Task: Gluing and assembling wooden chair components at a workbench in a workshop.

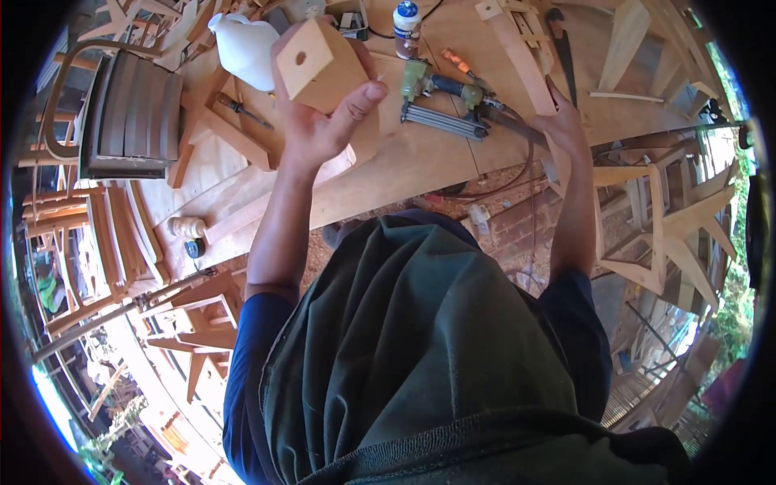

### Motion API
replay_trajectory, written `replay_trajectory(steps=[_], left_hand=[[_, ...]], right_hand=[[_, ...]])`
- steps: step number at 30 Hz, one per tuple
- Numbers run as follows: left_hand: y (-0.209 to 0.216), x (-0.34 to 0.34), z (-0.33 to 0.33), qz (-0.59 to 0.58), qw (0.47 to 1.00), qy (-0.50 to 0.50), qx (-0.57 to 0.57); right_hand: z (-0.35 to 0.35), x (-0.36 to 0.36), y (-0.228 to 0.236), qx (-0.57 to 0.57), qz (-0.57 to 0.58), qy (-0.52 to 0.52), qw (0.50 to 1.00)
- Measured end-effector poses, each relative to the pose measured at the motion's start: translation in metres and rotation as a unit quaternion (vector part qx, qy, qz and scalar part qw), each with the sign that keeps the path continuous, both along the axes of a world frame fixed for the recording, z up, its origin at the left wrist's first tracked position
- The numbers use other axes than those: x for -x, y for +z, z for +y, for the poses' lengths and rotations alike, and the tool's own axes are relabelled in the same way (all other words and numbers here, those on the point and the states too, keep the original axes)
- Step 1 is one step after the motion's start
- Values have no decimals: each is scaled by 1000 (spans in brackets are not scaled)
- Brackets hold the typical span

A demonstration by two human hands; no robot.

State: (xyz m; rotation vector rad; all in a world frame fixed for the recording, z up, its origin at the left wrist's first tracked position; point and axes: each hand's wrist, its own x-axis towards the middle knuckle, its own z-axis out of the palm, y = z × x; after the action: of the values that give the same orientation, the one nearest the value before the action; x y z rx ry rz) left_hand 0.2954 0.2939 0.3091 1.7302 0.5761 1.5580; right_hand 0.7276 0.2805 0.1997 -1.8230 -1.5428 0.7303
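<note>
My left hand [322, 133] is raised over the workbench, its fingers wrapped round a pale wooden block [331, 77]. A dark hole shows in the block's near face, and the thumb sticks out along its right side. At the right, my right hand [563, 125] grips the lower end of a long wooden piece [517, 52]; its fingers are partly hidden. Between the hands a green and black nail gun [440, 93] lies on the workbench [428, 158]. Just behind it are an orange-handled screwdriver [458, 61] and a bottle with a blue cap [407, 31].
A white jug [244, 50] and another screwdriver [242, 110] sit left of my left hand. Curved grey-brown pieces [133, 113] stand stacked at the far left. A handsaw [563, 52] lies at the back right. Wooden frames [659, 218] crowd the right, and a hose [529, 166] trails off the bench.
</note>
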Motion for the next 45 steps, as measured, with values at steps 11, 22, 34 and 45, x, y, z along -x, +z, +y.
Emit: replay_trajectory(steps=[11,22,34,45], left_hand=[[-28,-76,-27,174,979,-75,-72],[-63,-57,-6,346,923,-124,116],[-93,-53,13,302,943,-118,78],[-94,-49,22,338,931,-122,66]], right_hand=[[98,-23,-29,61,-124,42,989],[184,-32,-105,143,-67,132,979],[178,28,-111,-155,-163,65,972],[241,202,-131,243,895,-78,365]])
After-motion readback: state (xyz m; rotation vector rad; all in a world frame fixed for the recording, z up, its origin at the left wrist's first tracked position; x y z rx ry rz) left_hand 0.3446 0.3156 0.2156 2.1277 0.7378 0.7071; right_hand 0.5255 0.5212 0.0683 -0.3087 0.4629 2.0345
